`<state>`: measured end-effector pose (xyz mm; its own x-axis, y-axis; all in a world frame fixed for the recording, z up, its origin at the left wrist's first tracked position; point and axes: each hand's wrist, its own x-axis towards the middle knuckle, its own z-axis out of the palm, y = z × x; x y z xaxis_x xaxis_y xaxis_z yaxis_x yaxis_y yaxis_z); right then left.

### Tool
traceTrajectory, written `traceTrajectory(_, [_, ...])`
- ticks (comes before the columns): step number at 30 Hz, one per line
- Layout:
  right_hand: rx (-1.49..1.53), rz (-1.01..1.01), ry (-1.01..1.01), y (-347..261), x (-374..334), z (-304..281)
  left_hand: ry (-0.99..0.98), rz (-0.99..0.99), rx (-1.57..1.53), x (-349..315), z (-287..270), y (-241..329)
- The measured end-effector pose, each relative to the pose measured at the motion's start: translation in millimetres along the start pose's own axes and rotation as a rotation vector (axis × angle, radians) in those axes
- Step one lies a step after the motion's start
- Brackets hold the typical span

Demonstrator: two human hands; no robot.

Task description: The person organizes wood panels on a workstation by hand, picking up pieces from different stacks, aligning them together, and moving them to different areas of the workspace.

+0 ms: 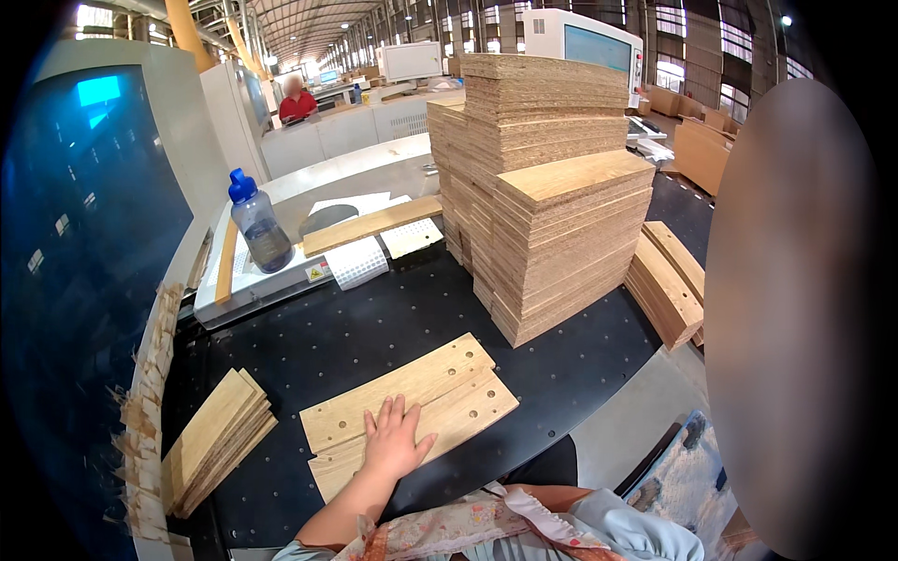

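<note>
The left hand lies flat, fingers spread, on drilled wooden panels near the black worktop's front edge; the right hand is unseen. Left lies a small board stack; beyond, a tall chipboard stack and water bottle.

Black perforated table: drilled panels laid at front, tall board stack behind them, small stack to their left.

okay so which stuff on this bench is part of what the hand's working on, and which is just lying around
In hand:
left hand, flat on the drilled boards
small board pile
tall board stack

Lying about:
water bottle
loose wood strip
white perforated pads
</note>
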<state>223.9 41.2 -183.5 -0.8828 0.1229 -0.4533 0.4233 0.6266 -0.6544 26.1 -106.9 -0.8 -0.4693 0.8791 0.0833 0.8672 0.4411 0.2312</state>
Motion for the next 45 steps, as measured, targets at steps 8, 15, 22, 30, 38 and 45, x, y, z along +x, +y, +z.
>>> traceTrajectory(8, [0.086, -0.074, 0.196, 7, 2, -9, -0.011, 0.004, 0.002, 5, -3, 3])
traceTrajectory(15, [0.1, 0.417, 0.677, 48, -43, -49, -0.012, -0.006, -0.004, 5, -7, 7])
traceTrajectory(22, [0.599, 0.84, 0.736, 72, -71, -23, -0.013, 0.019, -0.011, 4, -4, 1])
traceTrajectory(30, [1.54, 0.676, 0.98, 165, -82, 6, 0.012, 0.045, 0.067, 4, -2, 0])
traceTrajectory(38, [2.048, 0.031, 1.521, 160, -123, -65, 0.019, 0.016, -0.018, 2, 0, 2])
traceTrajectory(45, [1.64, -0.64, 1.446, 38, -168, -166, -0.016, -0.02, -0.04, -1, -4, 2])
